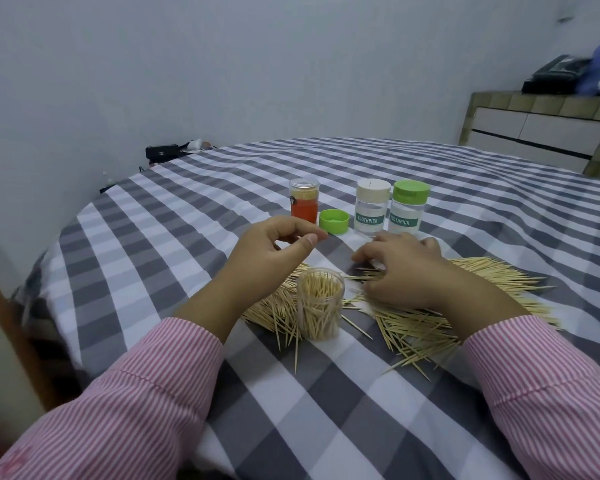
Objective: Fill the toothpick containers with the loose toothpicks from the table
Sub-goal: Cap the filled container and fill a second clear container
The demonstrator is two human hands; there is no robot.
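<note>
Left hand: the left hand [271,247] hovers above the cloth with fingers loosely curled, thumb and forefinger close together; whether they pinch anything I cannot tell.
Right hand: the right hand [400,268] lies palm down on the loose pale wooden toothpicks [413,327], fingers bent into the heap.
Open container: a clear round plastic container without lid [320,303] stands upright between the wrists, nearly full of toothpicks, loose ones touching its base.
Loose lid: a green round plastic lid [334,221] lies just beyond the left fingertips.
Closed containers: an orange-labelled clear tube [304,200], a cream-lidded clear jar [372,206] and a green-lidded clear jar [409,207] stand in a row beyond the hands.
Table: the grey-and-white checked tablecloth [174,237] has bare room left of the tube and towards the near edge; its left rim curves away well apart from the heap.
</note>
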